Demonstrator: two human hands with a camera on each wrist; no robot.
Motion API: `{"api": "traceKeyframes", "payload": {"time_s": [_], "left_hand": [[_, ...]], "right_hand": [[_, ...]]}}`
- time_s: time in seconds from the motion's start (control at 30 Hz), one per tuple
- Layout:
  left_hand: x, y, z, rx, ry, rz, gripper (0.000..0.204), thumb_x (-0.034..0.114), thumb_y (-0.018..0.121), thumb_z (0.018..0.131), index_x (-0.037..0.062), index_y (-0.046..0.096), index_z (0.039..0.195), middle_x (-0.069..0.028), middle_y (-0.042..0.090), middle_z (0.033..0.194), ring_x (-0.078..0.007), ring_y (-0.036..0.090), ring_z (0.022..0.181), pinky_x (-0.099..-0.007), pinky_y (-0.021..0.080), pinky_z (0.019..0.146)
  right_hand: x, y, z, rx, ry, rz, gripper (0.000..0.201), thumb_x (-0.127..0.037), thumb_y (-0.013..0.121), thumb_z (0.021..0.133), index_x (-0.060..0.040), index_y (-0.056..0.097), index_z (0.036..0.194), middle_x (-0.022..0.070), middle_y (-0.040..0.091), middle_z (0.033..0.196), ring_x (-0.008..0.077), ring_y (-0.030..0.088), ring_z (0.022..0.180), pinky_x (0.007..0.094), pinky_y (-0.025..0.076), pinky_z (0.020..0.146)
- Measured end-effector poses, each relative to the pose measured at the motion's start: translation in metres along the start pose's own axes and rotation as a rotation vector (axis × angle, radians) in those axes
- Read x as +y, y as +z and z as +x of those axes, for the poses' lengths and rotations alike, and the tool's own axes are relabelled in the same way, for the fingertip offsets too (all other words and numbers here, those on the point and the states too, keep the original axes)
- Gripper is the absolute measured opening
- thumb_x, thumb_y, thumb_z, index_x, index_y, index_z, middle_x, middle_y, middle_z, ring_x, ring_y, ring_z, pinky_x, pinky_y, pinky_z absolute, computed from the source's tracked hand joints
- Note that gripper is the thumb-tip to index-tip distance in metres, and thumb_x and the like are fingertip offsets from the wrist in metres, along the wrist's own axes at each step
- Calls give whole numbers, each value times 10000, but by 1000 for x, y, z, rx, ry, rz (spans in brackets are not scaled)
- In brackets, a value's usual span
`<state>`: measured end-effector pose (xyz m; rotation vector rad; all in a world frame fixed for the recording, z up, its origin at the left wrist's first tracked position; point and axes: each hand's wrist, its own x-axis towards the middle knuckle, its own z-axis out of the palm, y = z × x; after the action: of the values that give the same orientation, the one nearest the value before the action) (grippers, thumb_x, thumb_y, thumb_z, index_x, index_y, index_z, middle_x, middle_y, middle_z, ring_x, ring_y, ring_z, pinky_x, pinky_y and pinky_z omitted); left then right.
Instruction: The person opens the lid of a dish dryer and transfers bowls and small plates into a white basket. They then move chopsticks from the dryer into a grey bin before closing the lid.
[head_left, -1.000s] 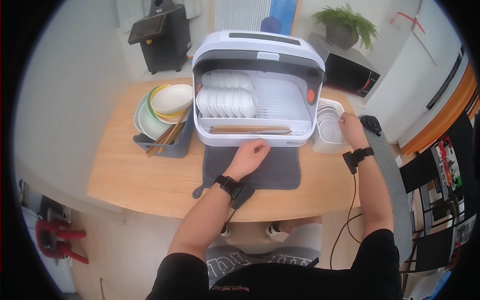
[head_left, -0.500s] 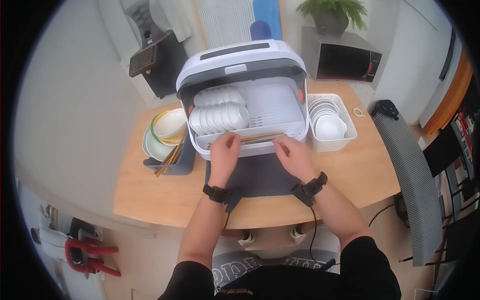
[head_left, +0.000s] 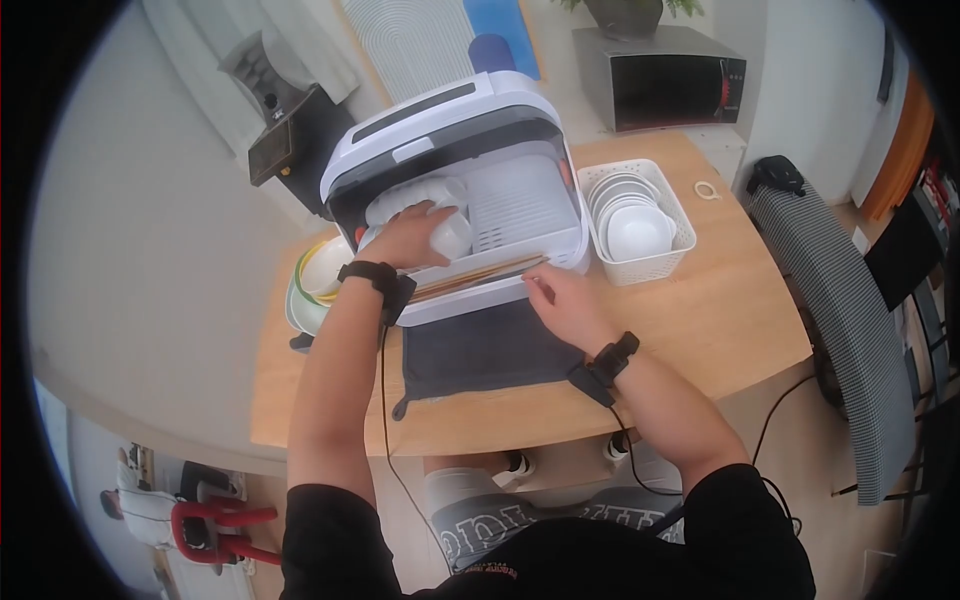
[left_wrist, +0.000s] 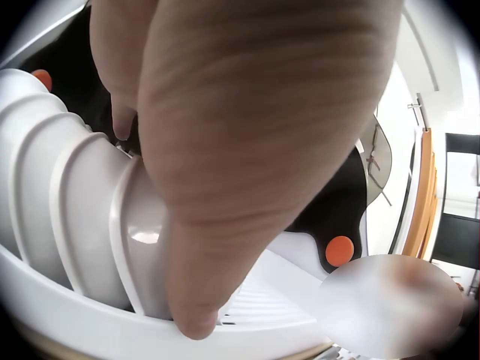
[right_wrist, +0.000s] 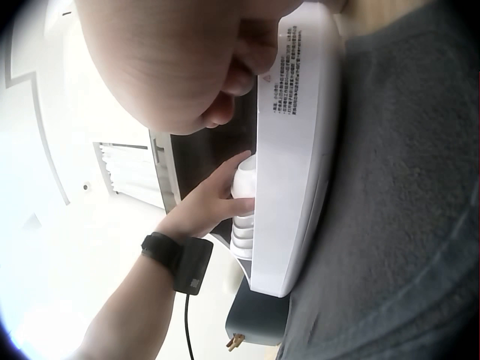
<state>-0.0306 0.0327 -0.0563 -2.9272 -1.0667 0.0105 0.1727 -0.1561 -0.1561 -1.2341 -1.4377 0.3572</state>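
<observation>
Left hand [head_left: 408,240] has moved from the near edge of the white box [head_left: 480,298] to the bowls [head_left: 452,238] inside, at left; its fingers spread wide over them; the bowls stand on edge in rows, likely to drain; right hand [head_left: 568,303] curls by the near edge, whether gripping anything I cannot tell; right wrist view shows a printed label [right_wrist: 286,71] unseen in the head view
</observation>
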Motion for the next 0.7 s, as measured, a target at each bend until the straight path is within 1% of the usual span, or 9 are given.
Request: {"api": "traceKeyframes", "payload": {"time_s": [0.23, 0.3, 0.33, 0.37, 0.43, 0.53, 0.57, 0.63, 0.7], "left_hand": [[12, -20, 1, -34, 26, -90, 769, 233, 837, 658, 133, 521, 1352, -209, 476, 1380, -388, 469, 1265, -400, 400, 1051], [32, -39, -15, 122, -11, -277, 699, 211, 830, 685, 124, 545, 1317, -183, 497, 1343, -338, 512, 1226, -366, 427, 1013], [42, -45, -23, 117, -8, -273, 699, 211, 830, 685, 124, 545, 1317, -183, 497, 1343, -338, 512, 1226, -366, 427, 1013], [54, -48, -33, 117, 5, -460, 673, 193, 821, 706, 111, 540, 1313, -155, 504, 1330, -290, 520, 1211, -349, 429, 1004], [71, -34, -49, 44, -14, -846, 615, 138, 773, 784, 70, 500, 1331, -73, 513, 1296, -169, 501, 1181, -312, 423, 987], [86, 6, -60, -35, 58, -1250, 628, 122, 742, 824, 49, 444, 1372, -55, 520, 1290, -144, 509, 1157, -296, 426, 973], [85, 12, -61, -28, 51, -1247, 628, 122, 742, 824, 49, 444, 1372, -55, 520, 1290, -144, 509, 1157, -296, 426, 973], [84, 20, -62, -114, -101, -1340, 664, 136, 746, 826, 60, 426, 1402, -63, 521, 1300, -142, 514, 1156, -304, 434, 959], [77, 13, -63, -148, -60, -1236, 696, 155, 758, 816, 69, 417, 1417, -81, 524, 1303, -166, 524, 1157, -313, 436, 965]], "right_hand": [[6, 0, -1, 6, -15, 7, 93, -84, 632, 882, -38, 632, 963, 134, 670, 812, 302, 656, 705, 370, 509, 611], [4, -2, 0, 24, -27, -7, 149, -83, 642, 878, -46, 629, 1022, 124, 661, 868, 292, 655, 748, 364, 516, 643], [2, -3, 1, 42, -43, -22, 211, -82, 653, 873, -55, 627, 1080, 114, 651, 923, 283, 654, 791, 357, 523, 676], [-3, -3, 2, 45, -39, -18, 211, -82, 653, 873, -55, 627, 1080, 114, 651, 923, 283, 654, 791, 357, 523, 676], [-12, -1, 6, 301, -236, -2, 359, -70, 665, 860, -71, 591, 1211, 104, 615, 1022, 276, 638, 894, 348, 527, 764], [-10, -4, 3, 155, -259, 24, 413, -19, 627, 861, -73, 569, 1266, 128, 613, 1056, 307, 626, 954, 352, 522, 826], [-6, -4, 3, 150, -263, 32, 413, -19, 627, 861, -73, 569, 1266, 128, 613, 1056, 307, 626, 954, 352, 522, 826], [2, -6, 4, 145, -270, -64, 389, 26, 583, 864, -60, 572, 1243, 139, 617, 1059, 328, 625, 969, 366, 523, 821], [1, -6, 4, 170, -246, -57, 367, 38, 565, 868, -56, 577, 1222, 144, 617, 1056, 337, 624, 958, 375, 522, 808]]}}
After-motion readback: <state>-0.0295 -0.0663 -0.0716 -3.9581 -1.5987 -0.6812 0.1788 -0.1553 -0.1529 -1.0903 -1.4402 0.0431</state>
